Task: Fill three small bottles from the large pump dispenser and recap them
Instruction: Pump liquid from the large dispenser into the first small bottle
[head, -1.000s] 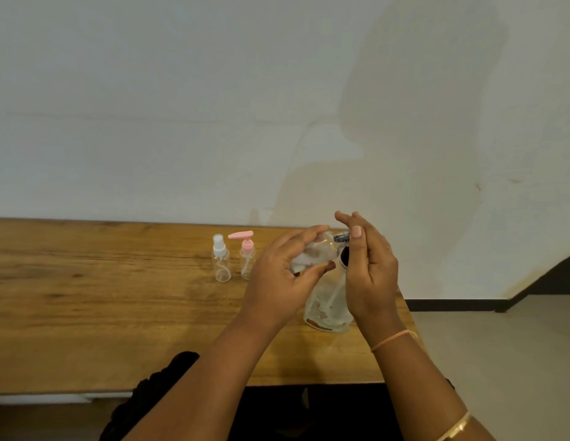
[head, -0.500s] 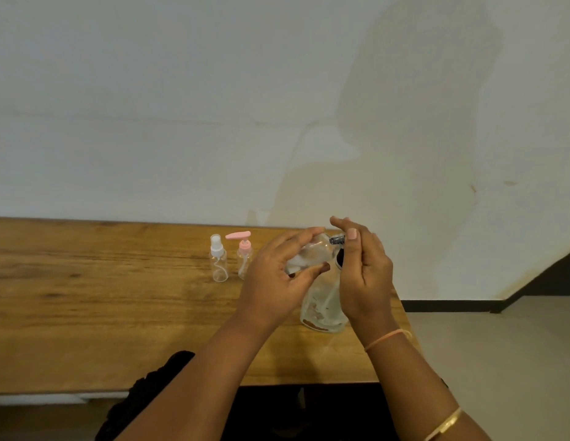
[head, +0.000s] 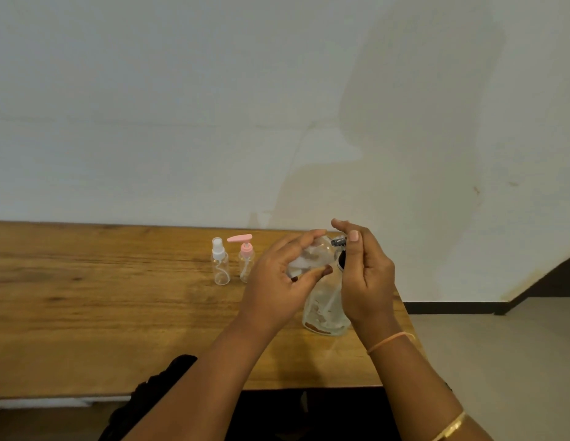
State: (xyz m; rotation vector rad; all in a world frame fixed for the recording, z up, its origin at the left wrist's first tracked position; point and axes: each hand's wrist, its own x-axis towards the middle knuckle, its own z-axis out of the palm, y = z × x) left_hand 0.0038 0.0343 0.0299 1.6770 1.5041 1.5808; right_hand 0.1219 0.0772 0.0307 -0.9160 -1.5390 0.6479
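My left hand [head: 277, 284] grips a small clear bottle [head: 312, 256], tilted with its mouth toward the dark nozzle [head: 338, 241] of the large clear pump dispenser [head: 325, 310]. The dispenser stands on the wooden table [head: 86, 313] near its right end. My right hand [head: 366, 281] covers the pump head with fairly straight fingers and hides most of it. Two more small bottles stand upright to the left: one with a white spray cap [head: 220, 265] and one with a pink pump cap [head: 246, 259].
A plain pale wall runs right behind the table's far edge. The table ends just right of the dispenser, with pale floor beyond. Dark clothing shows below the near edge.
My right hand has sunk slightly onto the pump head since a second ago. My left hand keeps the small bottle at the nozzle. The two standing bottles have not moved.
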